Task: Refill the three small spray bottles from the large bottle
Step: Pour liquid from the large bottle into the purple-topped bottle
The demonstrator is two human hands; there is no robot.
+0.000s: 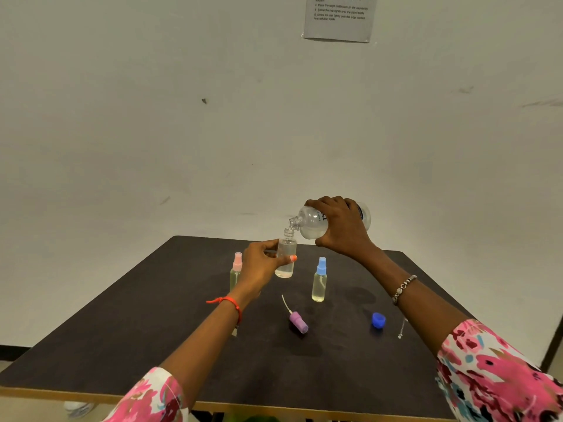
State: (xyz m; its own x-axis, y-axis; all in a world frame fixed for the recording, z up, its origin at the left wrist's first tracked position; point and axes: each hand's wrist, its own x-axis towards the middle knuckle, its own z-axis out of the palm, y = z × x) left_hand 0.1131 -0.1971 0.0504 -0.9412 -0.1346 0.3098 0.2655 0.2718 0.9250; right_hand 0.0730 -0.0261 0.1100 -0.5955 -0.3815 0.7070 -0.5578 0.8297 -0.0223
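Note:
My right hand (pixel 341 226) grips the large clear bottle (pixel 310 222), tipped on its side with its open mouth just above the neck of a small uncapped clear bottle (pixel 286 254). My left hand (pixel 263 263) holds that small bottle upright above the table; it is mostly full of clear liquid. A pink-capped spray bottle (pixel 236 271) stands behind my left hand, partly hidden. A blue-capped spray bottle (pixel 320 280) stands to the right. The purple spray head (pixel 298 321) with its dip tube lies on the table. The large bottle's blue cap (pixel 378 320) lies at the right.
The dark table (pixel 152 330) has a light wooden front edge and stands against a white wall. A printed paper sheet (pixel 339 18) hangs on the wall above. A thin silvery chain (pixel 401 328) lies near the blue cap.

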